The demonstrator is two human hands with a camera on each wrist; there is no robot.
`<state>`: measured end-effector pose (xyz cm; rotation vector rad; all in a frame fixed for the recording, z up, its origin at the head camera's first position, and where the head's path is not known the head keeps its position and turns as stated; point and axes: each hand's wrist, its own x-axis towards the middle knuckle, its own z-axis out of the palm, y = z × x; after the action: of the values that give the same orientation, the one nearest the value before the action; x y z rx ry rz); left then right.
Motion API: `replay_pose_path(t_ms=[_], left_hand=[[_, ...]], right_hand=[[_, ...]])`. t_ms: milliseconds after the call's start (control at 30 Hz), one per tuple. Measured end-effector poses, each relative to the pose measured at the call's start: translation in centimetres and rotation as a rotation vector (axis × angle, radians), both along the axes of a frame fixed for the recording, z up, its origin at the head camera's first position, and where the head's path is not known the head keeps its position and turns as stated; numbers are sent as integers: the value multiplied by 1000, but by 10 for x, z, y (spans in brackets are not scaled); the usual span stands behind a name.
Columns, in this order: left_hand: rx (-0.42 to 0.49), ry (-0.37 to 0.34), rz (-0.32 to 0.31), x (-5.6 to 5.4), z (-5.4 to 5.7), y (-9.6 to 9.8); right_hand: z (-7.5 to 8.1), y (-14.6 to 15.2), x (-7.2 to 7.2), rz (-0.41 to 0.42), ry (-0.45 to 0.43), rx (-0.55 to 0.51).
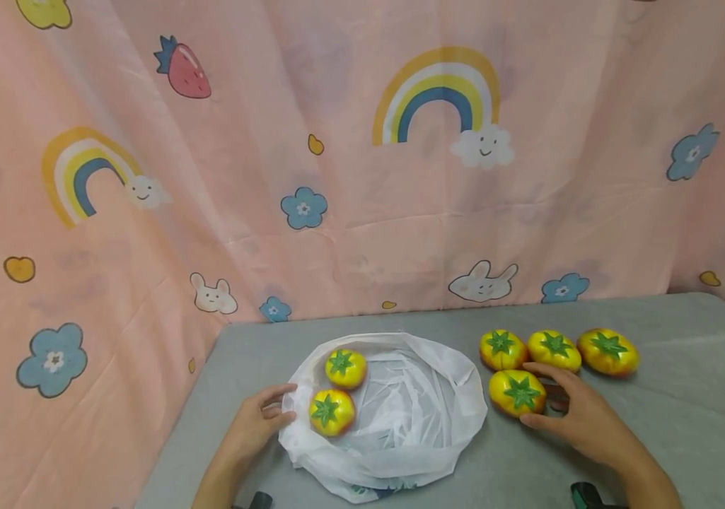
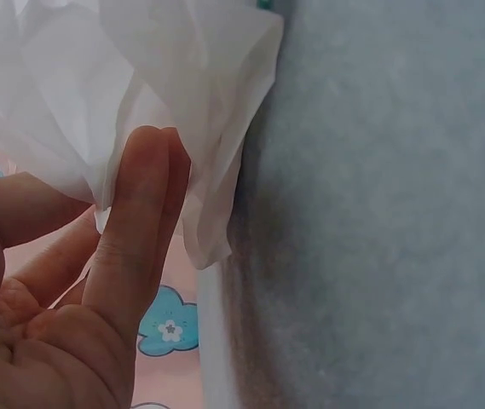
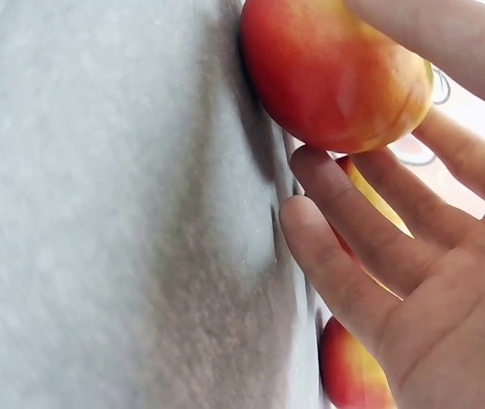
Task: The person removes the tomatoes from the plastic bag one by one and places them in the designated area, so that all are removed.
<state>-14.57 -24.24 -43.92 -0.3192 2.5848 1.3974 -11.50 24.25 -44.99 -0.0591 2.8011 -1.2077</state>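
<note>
A white plastic bag lies with its mouth spread wide and its rim rolled outward. Inside, at its left, sit two yellow persimmons, one farther back and one nearer, with green leafy tops. My left hand pinches the bag's left rim; the left wrist view shows thumb and fingers on the thin white film. To the right of the bag, my right hand holds a persimmon between thumb and fingers. The right wrist view shows that fruit's red-orange side, close to the tabletop.
Behind the held fruit stand three more persimmons in a row: left, middle and right. Everything lies on a grey-covered table. A pink printed curtain hangs along the table's back edge.
</note>
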Motion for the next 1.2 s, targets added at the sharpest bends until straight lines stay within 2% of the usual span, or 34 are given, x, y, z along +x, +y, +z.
replay_pose_path(t_ms=[667, 867, 1033, 1200], left_hand=[[3, -6, 5, 0, -1, -1], [1, -10, -4, 0, -1, 0], [7, -12, -2, 1, 0, 0], [13, -16, 3, 1, 1, -2]], right_hand=[[5, 1, 2, -21, -11, 16], [18, 1, 4, -57, 34, 45], [32, -15, 7, -15, 125, 41], [49, -45, 1, 37, 123, 6]])
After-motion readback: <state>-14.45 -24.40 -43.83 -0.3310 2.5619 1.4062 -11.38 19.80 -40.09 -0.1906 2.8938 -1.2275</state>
